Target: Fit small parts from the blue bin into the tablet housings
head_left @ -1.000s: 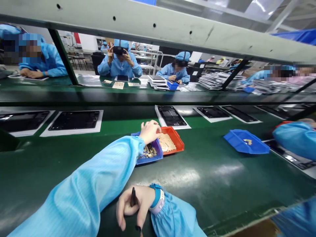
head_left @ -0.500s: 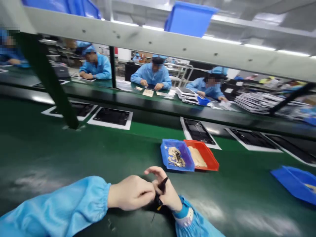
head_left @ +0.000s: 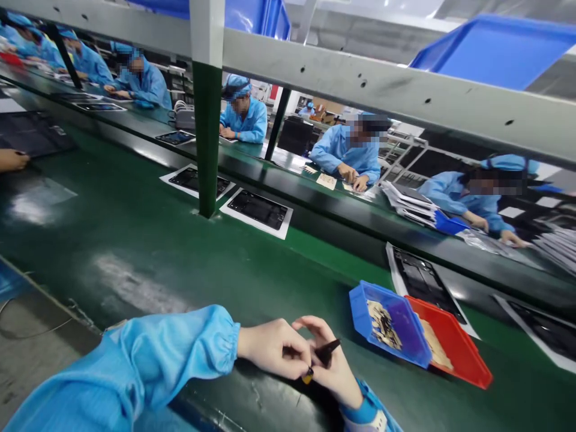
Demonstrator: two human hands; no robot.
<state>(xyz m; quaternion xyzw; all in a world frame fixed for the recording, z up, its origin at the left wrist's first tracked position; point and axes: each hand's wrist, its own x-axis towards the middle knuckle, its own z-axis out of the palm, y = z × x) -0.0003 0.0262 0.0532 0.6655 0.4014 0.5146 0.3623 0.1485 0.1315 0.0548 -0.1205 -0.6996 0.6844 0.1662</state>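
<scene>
Left of blue plastic bin (head_left: 411,336): left hand (head_left: 275,348) pinching black-and-yellow piece (head_left: 308,377), right hand (head_left: 336,377) curled round black pointed tool (head_left: 328,350)

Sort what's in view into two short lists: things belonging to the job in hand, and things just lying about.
Likely the job's:
dark pointed tool, in the right hand
small dark-and-yellow piece, at the left hand's fingers
blue tray, nearest the hands
red tray, beside it

Apparently lying about:
black panel, just right of the green post
large blue bin, overhead
</scene>
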